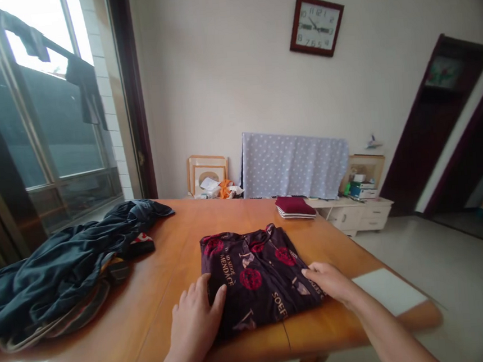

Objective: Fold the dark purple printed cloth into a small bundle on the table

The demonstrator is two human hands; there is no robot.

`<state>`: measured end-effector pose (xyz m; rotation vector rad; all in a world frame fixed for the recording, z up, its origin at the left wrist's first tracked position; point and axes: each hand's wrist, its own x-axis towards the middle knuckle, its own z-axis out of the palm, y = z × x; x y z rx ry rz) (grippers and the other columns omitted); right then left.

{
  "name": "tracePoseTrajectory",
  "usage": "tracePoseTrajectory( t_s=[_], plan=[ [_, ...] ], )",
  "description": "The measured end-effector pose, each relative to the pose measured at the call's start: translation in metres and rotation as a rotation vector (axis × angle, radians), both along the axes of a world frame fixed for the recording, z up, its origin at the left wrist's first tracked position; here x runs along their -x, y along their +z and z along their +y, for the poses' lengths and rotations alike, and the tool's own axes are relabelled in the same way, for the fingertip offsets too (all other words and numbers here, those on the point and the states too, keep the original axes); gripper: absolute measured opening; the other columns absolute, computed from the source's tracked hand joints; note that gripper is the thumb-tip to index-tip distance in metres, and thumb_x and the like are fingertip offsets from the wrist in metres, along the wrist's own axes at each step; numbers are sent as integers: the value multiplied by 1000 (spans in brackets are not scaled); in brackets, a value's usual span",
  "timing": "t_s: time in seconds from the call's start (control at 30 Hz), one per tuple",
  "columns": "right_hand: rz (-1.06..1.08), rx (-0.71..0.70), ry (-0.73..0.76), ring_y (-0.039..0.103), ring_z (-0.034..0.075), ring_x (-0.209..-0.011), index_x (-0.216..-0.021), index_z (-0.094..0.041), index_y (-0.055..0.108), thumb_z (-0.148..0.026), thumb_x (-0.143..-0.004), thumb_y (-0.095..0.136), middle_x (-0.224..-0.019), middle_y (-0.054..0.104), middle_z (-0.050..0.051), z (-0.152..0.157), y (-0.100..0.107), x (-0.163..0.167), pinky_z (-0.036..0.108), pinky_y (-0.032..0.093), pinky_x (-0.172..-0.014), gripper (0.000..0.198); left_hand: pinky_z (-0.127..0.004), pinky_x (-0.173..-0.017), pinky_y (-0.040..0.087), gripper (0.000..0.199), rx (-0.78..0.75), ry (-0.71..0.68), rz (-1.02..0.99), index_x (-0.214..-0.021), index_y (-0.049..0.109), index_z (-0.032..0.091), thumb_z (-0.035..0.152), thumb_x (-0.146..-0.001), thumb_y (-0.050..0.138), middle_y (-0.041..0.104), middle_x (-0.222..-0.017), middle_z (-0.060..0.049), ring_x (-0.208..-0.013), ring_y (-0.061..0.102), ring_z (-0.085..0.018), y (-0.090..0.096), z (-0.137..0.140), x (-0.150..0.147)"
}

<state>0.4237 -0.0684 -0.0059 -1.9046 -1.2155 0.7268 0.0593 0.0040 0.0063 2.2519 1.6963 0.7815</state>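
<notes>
Your dark printed garment (263, 291) lies folded on the tabletop (168, 266), your left hand (196, 315) loosely spread against its left edge, your right hand (331, 282) pinching its right edge, dark clothes (63, 270) heaped left of it and red cloth (295, 205) beyond it.

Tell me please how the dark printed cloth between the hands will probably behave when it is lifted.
The printed cloth will probably sag and unfold, since soft creases run across it. Its fabric looks thin, so probably light for its size. It lies low and flat on the table, so rolling or tipping seems unlikely.
</notes>
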Motion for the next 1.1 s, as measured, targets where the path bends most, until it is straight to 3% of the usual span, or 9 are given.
tracePoseTrajectory(
  t_s=[0.1, 0.2, 0.33, 0.53, 0.67, 0.77, 0.83, 0.97, 1.1],
  plan=[
    [58, 12, 50, 59, 14, -60, -82, -20, 57, -43, -85, 56, -72, 64, 1, -20, 5, 11, 22, 43, -52, 24, -38, -102, 45, 44, -57, -115, -60, -135, 49, 20, 26, -91, 45, 61, -132, -12, -121, 59, -25, -12, 6, -1],
    [19, 60, 52, 58, 12, -54, -80, -21, 54, -39, -86, 55, -69, 61, -1, -39, 8, 17, 21, 41, -49, 19, -36, -103, 46, 45, -87, -156, -74, -131, 50, 20, 18, -87, 43, 60, -130, -11, -119, 60, -23, -16, 24, 6],
    [-19, 116, 76, 53, 9, -45, -76, -21, 53, -41, -90, 49, -65, 63, -2, -61, 13, 12, 20, 36, -48, 25, -38, -103, 46, 41, -84, -109, 22, -128, 55, 21, 24, -87, 49, 65, -126, -10, -117, 61, -26, -12, 48, 20],
    [59, -11, -20, 58, 11, -56, -80, -21, 55, -53, -92, 46, -74, 66, 0, -70, 18, 6, 22, 43, -59, 36, -39, -98, 47, 40, -194, 45, -13, -128, 57, 21, 39, -97, 39, 66, -127, -11, -117, 61, -28, 1, 49, 21],
    [13, 0, 17, 56, 13, -54, -75, -21, 54, -63, -91, 46, -68, 62, -1, -68, 11, 14, 24, 42, -57, 45, -39, -83, 49, 45, -30, 184, -15, -106, 64, 23, 52, -99, 31, 71, -107, -10, -102, 66, -29, 10, 33, 27],
    [-103, 7, 41, 56, 16, -60, -75, -22, 57, -67, -86, 52, -65, 61, -1, -69, 1, 20, 25, 40, -56, 47, -40, -77, 46, 56, 85, 161, 82, -89, 65, 23, 68, -94, 32, 71, -98, -11, -95, 66, -31, 14, 18, 34],
    [-149, -36, 48, 57, 17, -66, -76, -22, 59, -65, -85, 54, -69, 63, 0, -69, -3, 23, 25, 40, -59, 45, -39, -77, 45, 52, 78, 102, 116, -88, 65, 23, 67, -93, 38, 70, -99, -10, -96, 65, -30, 14, 10, 35],
    [-118, -136, 70, 58, 19, -72, -76, -23, 58, -57, -85, 55, -74, 64, 0, -68, -2, 33, 26, 43, -64, 36, -35, -80, 44, 33, 31, 63, 76, -96, 60, 24, 48, -99, 38, 71, -99, -7, -99, 66, -25, 14, 3, 26],
    [-124, -169, -14, 57, 19, -70, -76, -24, 55, -58, -88, 49, -71, 62, 0, -71, 3, 41, 27, 43, -64, 36, -44, -88, 43, 44, 70, 140, 91, -102, 59, 24, 57, -99, 30, 72, -109, -10, -106, 65, -29, 23, 0, 20]
  ],
)
